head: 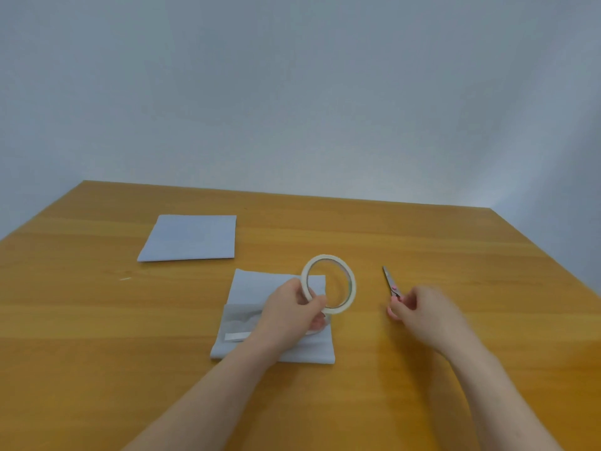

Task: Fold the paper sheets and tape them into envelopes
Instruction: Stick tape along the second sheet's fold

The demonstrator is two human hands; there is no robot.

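While your left hand [292, 312] holds the tape roll [328, 284] upright over the folded paper [247, 288], your right hand [422, 312] grips the scissors [390, 283] — blades on the desk [97, 320]; another sheet [190, 237] lies farther back.

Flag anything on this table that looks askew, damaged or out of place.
Nothing is damaged or spilled. One small oddity: a pale scrap lies alone on the table, left of the folded sheet; too small to identify. The other sheet lies flat.

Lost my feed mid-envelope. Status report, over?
Left hand grips tape roll above folded sheet. Right hand holds scissors on table. Second sheet lies apart. Nothing in the way.
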